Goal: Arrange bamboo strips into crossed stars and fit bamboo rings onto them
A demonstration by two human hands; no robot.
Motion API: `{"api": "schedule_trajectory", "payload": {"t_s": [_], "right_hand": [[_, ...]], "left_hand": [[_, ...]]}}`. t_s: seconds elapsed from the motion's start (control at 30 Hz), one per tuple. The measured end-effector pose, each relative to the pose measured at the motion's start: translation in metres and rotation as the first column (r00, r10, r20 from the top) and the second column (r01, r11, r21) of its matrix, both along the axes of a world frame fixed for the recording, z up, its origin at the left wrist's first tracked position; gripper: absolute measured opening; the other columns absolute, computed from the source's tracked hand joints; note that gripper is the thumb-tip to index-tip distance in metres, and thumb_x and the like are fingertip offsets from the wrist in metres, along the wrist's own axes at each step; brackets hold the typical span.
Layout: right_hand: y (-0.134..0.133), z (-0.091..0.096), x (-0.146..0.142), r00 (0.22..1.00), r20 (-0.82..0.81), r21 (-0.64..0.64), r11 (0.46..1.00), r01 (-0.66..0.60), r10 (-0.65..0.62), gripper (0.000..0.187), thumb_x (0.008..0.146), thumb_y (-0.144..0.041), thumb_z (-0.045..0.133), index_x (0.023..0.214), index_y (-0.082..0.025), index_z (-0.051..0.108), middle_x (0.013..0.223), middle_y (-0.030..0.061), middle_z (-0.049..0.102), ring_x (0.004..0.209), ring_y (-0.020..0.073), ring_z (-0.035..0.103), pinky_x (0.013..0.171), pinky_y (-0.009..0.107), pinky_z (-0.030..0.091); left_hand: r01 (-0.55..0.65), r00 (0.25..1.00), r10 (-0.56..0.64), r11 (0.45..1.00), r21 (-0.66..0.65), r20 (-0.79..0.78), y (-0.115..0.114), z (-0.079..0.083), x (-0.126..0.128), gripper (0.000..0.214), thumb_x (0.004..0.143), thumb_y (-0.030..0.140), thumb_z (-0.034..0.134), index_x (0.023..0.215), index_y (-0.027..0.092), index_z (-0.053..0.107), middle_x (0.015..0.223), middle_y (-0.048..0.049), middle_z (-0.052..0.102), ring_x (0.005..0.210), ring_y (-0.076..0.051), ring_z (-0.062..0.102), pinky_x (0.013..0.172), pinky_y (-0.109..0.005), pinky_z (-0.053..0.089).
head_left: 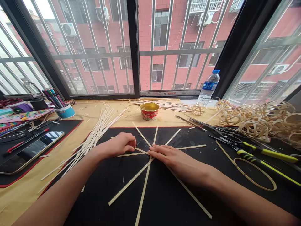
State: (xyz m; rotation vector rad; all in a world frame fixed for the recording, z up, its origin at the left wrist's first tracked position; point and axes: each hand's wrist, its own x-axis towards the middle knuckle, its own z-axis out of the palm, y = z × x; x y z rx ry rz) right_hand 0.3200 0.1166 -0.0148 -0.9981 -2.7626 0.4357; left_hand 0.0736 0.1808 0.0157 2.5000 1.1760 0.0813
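Observation:
Several thin bamboo strips [131,180] lie crossed in a star on a black work mat [94,201], their ends spreading outward. My right hand [170,157] rests flat on the crossing, fingers together, pressing the strips down. My left hand [119,145] sits just left of the crossing, fingers curled, and its fingertips grip a strip close to my right fingertips. The crossing point itself is mostly hidden under my right fingers.
A heap of loose bamboo strips [94,141] lies left of the mat. Woven bamboo balls [255,125] pile up at right, beside yellow-handled shears [265,163] and a bamboo hoop [255,177]. A red tin [150,111], water bottle [208,87], phone [30,150] and barred window stand around.

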Motion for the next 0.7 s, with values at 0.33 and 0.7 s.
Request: {"api": "schedule_trajectory", "payload": {"t_s": [0.33, 0.7], "right_hand": [[-0.003, 0.002, -0.002, 0.999, 0.042, -0.005, 1.000, -0.008, 0.008, 0.065, 0.080, 0.005, 0.037, 0.140, -0.020, 0.043, 0.148, 0.0130, 0.039, 0.138, 0.0249, 0.032, 0.112, 0.049, 0.029], [-0.011, 0.012, -0.011, 0.953, 0.300, 0.015, 0.999, -0.040, 0.033, 0.072, 0.074, 0.007, 0.031, 0.146, -0.003, 0.028, 0.152, 0.0212, 0.024, 0.141, 0.0322, 0.019, 0.113, 0.055, 0.023]], "left_hand": [[-0.048, 0.999, 0.048, 0.999, 0.000, 0.008, 0.005, 0.003, -0.003, 0.018, 0.079, 0.016, 0.047, 0.078, 0.018, 0.065, 0.081, -0.0022, 0.069, 0.076, -0.017, 0.062, 0.068, -0.024, 0.047], [0.179, 0.877, 0.022, 0.912, 0.369, -0.481, -0.115, -0.020, 0.010, 0.038, 0.073, 0.004, 0.043, 0.103, 0.011, 0.065, 0.085, -0.0166, 0.066, 0.069, -0.030, 0.061, 0.056, -0.036, 0.040]]}}
